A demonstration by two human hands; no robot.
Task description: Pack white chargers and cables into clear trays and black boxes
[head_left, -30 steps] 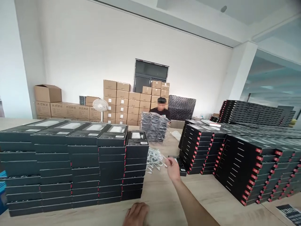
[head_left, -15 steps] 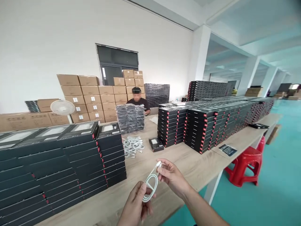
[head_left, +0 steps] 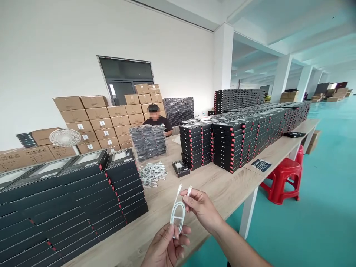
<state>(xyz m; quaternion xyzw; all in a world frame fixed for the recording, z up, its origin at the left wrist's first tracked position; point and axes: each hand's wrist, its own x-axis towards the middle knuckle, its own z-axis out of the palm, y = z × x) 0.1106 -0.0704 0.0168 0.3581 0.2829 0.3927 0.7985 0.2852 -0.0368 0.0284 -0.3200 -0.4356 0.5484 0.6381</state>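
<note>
A coiled white cable [head_left: 178, 214] is held up between my two hands over the wooden table [head_left: 205, 189]. My left hand [head_left: 168, 243] pinches the bottom of the coil between thumb and fingers. My right hand [head_left: 198, 205] grips the cable just below one plug, which points up. The other plug stands free above the coil, to the left of my right fingertips. Beyond my hands lie a pile of white cables [head_left: 152, 174] and a single black box [head_left: 180, 168].
Stacked black boxes stand at the left [head_left: 122, 185] and right [head_left: 222, 148]. Behind the cable pile are plastic-wrapped dark items [head_left: 148, 142], with a person [head_left: 155, 120] beyond. A dark printed card [head_left: 261, 165] lies near the table edge, by a red stool [head_left: 283, 181].
The two plugs, together before, are now apart, one still at my right fingers. The coil is more upright. My view has shifted slightly to the right.
</note>
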